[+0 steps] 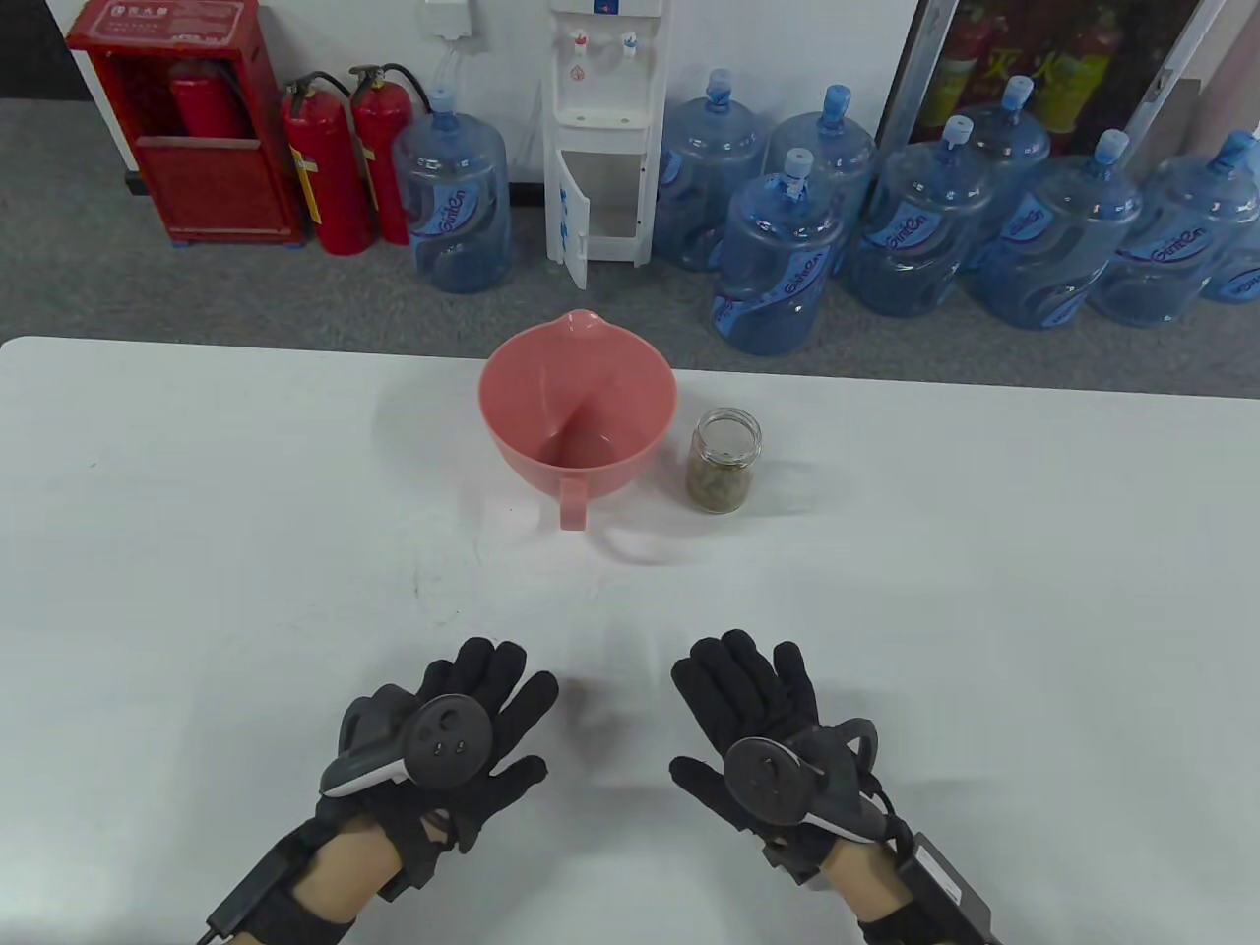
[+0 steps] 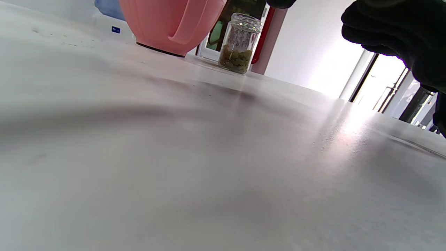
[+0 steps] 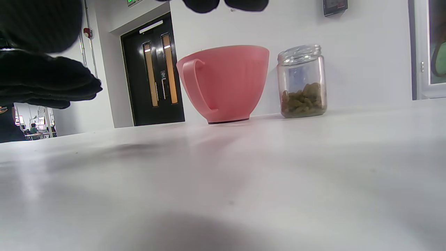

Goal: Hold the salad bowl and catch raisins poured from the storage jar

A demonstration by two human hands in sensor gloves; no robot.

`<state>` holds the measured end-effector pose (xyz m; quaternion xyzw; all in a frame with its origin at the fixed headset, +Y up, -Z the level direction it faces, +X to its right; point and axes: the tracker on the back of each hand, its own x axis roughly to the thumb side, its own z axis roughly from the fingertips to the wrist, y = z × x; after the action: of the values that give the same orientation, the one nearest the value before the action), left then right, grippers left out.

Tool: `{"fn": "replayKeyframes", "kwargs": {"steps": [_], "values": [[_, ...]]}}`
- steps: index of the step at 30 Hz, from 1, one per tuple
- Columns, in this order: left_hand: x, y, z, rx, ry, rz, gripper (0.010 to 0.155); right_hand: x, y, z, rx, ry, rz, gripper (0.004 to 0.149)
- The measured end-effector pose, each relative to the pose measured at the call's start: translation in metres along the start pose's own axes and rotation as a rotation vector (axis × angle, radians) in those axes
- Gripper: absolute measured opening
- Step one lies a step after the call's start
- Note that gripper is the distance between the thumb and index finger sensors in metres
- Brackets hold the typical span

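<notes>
A pink salad bowl [image 1: 578, 413] with a handle and spout stands upright at the table's far middle, its handle toward me. It looks empty inside. It also shows in the left wrist view [image 2: 170, 24] and the right wrist view [image 3: 224, 82]. A lidless glass storage jar [image 1: 724, 461] with greenish raisins at its bottom stands just right of the bowl, apart from it [image 2: 239, 43] [image 3: 302, 82]. My left hand [image 1: 482, 704] and right hand [image 1: 738, 689] lie palm down, fingers spread, near the front edge, both empty and well short of the bowl.
The white table [image 1: 197, 551] spans the view. Beyond its far edge are several blue water bottles [image 1: 778, 256], a water dispenser [image 1: 605, 128] and red fire extinguishers [image 1: 330, 167] on the floor.
</notes>
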<state>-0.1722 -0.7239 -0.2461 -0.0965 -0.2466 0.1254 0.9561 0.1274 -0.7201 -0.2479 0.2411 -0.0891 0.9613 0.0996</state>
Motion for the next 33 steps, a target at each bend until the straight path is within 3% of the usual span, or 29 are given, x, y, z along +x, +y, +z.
{"fn": "replayKeyframes", "kwargs": {"steps": [6,13,16,20,24,28,33], "values": [[0.006,0.004,-0.004,-0.014,-0.003,0.022,0.070,0.000,0.000,0.000,0.002,-0.008,0.002,0.089],[0.014,0.047,-0.022,0.067,0.010,0.106,0.067,0.001,-0.003,0.002,-0.004,-0.029,0.021,0.089],[0.003,0.070,-0.039,0.141,0.077,0.179,0.067,0.002,-0.004,0.003,-0.003,-0.039,0.031,0.089],[-0.023,0.086,-0.067,0.289,0.225,0.446,0.066,0.004,-0.006,0.004,-0.010,-0.053,0.045,0.089],[-0.047,0.078,-0.095,0.327,0.360,0.798,0.068,0.005,-0.005,0.005,-0.006,-0.063,0.053,0.089],[-0.066,0.057,-0.117,0.282,0.481,1.007,0.072,0.003,-0.003,0.005,0.007,-0.059,0.051,0.089],[-0.068,0.035,-0.141,0.226,0.521,1.165,0.073,0.000,-0.002,0.005,0.013,-0.055,0.052,0.089]]}}
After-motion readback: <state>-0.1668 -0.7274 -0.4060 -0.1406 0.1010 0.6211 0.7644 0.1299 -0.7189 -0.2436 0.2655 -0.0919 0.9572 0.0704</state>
